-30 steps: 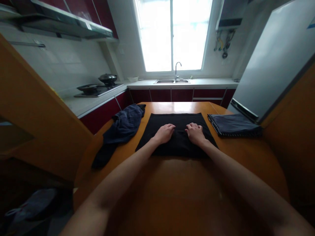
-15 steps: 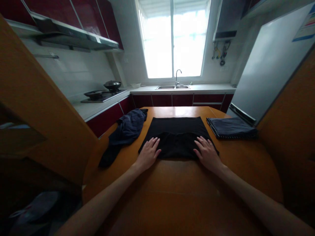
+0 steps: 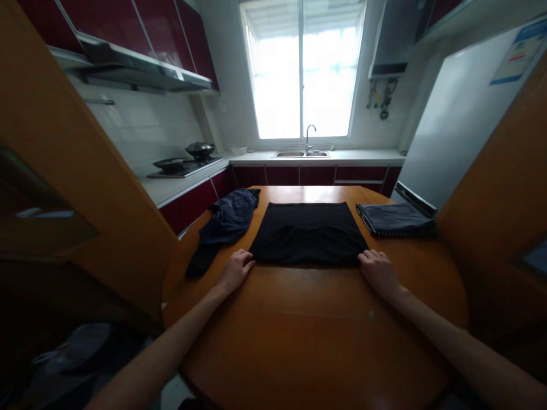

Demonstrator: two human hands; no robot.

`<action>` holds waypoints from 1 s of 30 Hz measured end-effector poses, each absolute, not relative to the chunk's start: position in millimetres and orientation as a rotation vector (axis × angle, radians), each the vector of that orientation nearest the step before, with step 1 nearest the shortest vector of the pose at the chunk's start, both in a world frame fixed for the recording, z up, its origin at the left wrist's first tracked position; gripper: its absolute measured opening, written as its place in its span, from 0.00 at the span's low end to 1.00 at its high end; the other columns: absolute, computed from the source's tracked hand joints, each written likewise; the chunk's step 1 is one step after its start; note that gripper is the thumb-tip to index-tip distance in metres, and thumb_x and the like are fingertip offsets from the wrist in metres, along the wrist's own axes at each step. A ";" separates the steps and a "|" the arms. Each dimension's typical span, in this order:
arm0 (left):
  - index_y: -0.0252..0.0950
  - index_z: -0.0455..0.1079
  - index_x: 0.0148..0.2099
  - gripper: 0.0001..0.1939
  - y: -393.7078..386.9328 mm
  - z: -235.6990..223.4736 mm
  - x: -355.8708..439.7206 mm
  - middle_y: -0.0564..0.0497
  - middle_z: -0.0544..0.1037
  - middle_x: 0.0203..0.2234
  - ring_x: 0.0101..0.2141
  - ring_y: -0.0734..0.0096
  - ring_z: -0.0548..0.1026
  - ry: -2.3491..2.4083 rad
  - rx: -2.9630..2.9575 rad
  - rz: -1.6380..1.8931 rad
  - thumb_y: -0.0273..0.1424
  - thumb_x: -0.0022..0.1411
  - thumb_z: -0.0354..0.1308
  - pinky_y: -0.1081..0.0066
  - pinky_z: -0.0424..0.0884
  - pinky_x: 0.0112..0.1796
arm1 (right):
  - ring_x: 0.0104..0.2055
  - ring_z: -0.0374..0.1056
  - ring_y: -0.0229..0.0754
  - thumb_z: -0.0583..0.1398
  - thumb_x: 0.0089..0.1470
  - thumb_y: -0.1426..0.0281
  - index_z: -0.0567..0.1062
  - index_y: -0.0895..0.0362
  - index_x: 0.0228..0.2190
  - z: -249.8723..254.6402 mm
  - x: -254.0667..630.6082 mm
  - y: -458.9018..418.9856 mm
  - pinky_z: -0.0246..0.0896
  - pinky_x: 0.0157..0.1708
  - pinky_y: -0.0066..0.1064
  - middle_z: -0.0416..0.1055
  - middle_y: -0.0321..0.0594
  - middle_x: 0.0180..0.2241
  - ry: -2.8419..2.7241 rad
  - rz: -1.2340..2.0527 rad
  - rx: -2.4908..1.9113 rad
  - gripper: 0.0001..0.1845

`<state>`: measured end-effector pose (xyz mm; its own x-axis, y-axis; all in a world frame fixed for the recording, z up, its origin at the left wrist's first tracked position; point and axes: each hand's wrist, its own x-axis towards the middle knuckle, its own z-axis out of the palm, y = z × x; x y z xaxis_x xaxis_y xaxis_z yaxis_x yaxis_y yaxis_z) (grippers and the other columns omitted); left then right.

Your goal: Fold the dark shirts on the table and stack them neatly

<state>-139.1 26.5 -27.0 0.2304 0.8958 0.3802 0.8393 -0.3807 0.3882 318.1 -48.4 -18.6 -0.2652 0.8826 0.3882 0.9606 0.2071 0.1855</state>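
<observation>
The left hand (image 3: 236, 270) and right hand (image 3: 379, 272) are now pinching the black cloth (image 3: 308, 234) at its 2 near corners, no longer lying across it.

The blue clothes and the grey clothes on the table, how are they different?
The blue clothes lie crumpled; the grey clothes are folded flat. The blue clothes are by the left hand's side of the table, the grey clothes by the right's. Both are cloth.

Both forearms reach forward and spread apart, the left hand (image 3: 235, 270) at eleven o'clock and the right hand (image 3: 379, 272) at one, palms down, fingers bent and bunched together.
</observation>
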 end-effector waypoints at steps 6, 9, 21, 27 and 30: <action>0.38 0.72 0.33 0.10 -24.8 -12.6 -152.5 0.47 0.75 0.33 0.37 0.59 0.73 1.645 2.324 0.795 0.39 0.60 0.57 0.62 0.69 0.43 | 0.39 0.68 0.49 0.56 0.53 0.80 0.73 0.56 0.30 -13.9 322.1 -91.5 0.54 0.41 0.38 0.74 0.45 0.33 -2.347 -0.430 -1.713 0.09; 0.40 0.72 0.30 0.12 -76.6 -9.0 -161.3 0.48 0.75 0.31 0.35 0.58 0.73 1.656 2.246 0.727 0.42 0.58 0.58 0.62 0.70 0.40 | 0.37 0.68 0.48 0.56 0.51 0.80 0.72 0.54 0.29 -18.6 323.0 -140.7 0.55 0.40 0.38 0.73 0.43 0.32 -2.370 -0.326 -1.672 0.10; 0.37 0.75 0.39 0.23 -78.2 49.8 -158.9 0.48 0.79 0.33 0.35 0.61 0.76 1.624 2.129 0.599 0.52 0.62 0.53 0.67 0.69 0.38 | 0.44 0.72 0.45 0.58 0.61 0.64 0.78 0.53 0.38 26.2 321.2 -110.7 0.64 0.47 0.35 0.77 0.43 0.40 -2.106 0.292 -1.518 0.10; 0.36 0.75 0.45 0.22 1.8 36.8 -91.1 0.46 0.79 0.37 0.36 0.62 0.76 1.236 2.216 0.467 0.49 0.58 0.59 0.67 0.71 0.39 | 0.47 0.73 0.49 0.64 0.56 0.61 0.80 0.55 0.44 10.4 295.0 -41.9 0.64 0.49 0.35 0.78 0.45 0.45 -2.316 0.332 -1.630 0.15; 0.36 0.75 0.46 0.23 16.7 19.6 -78.1 0.48 0.77 0.35 0.36 0.63 0.75 1.135 2.253 0.396 0.49 0.60 0.59 0.68 0.70 0.39 | 0.45 0.73 0.48 0.66 0.53 0.61 0.80 0.54 0.41 4.3 295.0 -37.1 0.64 0.46 0.34 0.78 0.44 0.42 -2.352 0.352 -1.615 0.15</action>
<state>-78.1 16.7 19.6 0.5941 0.8044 0.0040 0.6326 -0.4703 0.6154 295.0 -37.1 4.3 -0.3442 0.9354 0.0806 0.8708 0.3502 -0.3450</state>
